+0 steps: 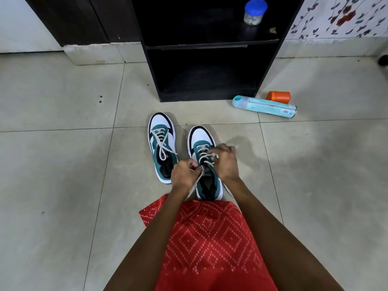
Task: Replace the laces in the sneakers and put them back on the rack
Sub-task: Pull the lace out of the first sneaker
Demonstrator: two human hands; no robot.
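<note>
A: Where's the sneaker [200,136]?
B: On the floor [63,164] before the rack [210,46]; left hand [183,174] and right hand [225,162] each pinch its lace [202,153]. I'd pull both ends evenly, snug before knotting

Single head-worn wide-angle view, aimed forward and steeply down at the tiled floor [63,164], seen from close above; the rack [210,46] is framed farther off at top.

Garment [210,238]: red cloth, white dotted diamond print. Left forearm [159,227] and right forearm [270,227] are bare.
</note>
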